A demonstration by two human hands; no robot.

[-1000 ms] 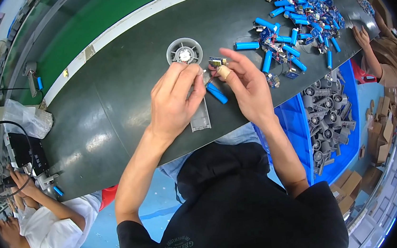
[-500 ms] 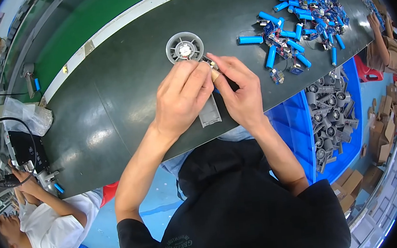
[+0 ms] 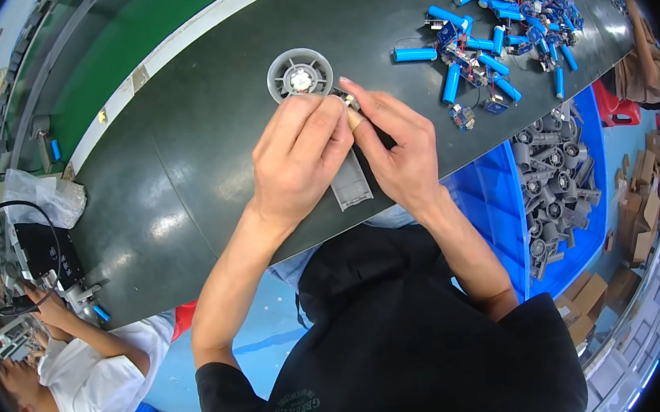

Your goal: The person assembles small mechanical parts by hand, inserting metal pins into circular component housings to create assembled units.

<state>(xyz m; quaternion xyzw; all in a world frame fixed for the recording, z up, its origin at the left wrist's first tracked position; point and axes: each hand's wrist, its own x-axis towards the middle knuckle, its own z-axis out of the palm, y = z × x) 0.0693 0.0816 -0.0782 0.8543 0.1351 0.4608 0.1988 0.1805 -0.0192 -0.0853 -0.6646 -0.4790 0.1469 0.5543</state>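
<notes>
A grey plastic fan housing [image 3: 299, 71] lies on the dark green table, its round, spoked end away from me and its open handle shell [image 3: 351, 184] toward me. My left hand [image 3: 294, 158] is closed over the neck between them, its fingertips pinched together; what they grip is hidden. Close against it, my right hand [image 3: 397, 148] pinches a small circuit board [image 3: 349, 100] between thumb and forefinger. Both hands cover the middle of the housing.
Blue cylindrical cells [image 3: 415, 54] wired to small boards are heaped at the far right of the table. A blue bin [image 3: 489, 203] beside me holds several grey housings. At the left edge lie a clear plastic bag [image 3: 47, 195] and a person in white [image 3: 100, 375].
The view has shifted slightly. My hands stay at the housing's neck in nearly the same pinch, the right forefinger slightly more raised.
</notes>
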